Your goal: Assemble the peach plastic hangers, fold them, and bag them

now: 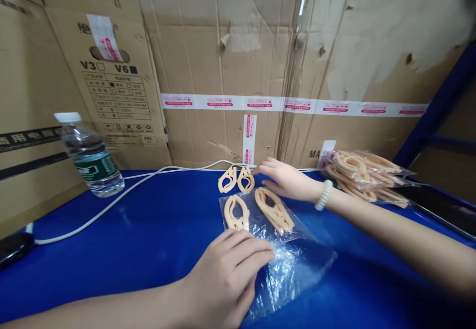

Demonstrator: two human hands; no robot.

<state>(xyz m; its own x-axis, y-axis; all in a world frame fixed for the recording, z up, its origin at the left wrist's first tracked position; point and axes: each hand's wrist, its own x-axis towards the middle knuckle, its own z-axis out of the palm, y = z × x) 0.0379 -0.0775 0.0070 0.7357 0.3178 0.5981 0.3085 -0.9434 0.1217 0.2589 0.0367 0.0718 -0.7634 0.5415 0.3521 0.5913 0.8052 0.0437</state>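
Resting across the near left part of a clear bag (286,277), the left hand (230,267) has its fingers folded downward, probably to stop the slick film sliding; whether it pinches anything underneath I cannot tell. Just past its knuckles, 2 peach pieces, a larger left loop (245,215) and a larger right loop (280,217), lie apart at the bag's far end; inside or on top is unclear. Farther on, the right hand (280,177), below a beaded bracelet (324,195), has thumb and fingers spread with nothing visible between them, its fingertips just beside a small right loop (242,176). Next to that lies a small left loop (232,176), the 2 perhaps paired there for easy reach. All 4 look smooth and rounded, with open middles; the small ones resemble slanted teardrops. Rightward sits a stack of bagged peach pieces (366,167), and behind everything rises a taped cardboard wall (230,66).
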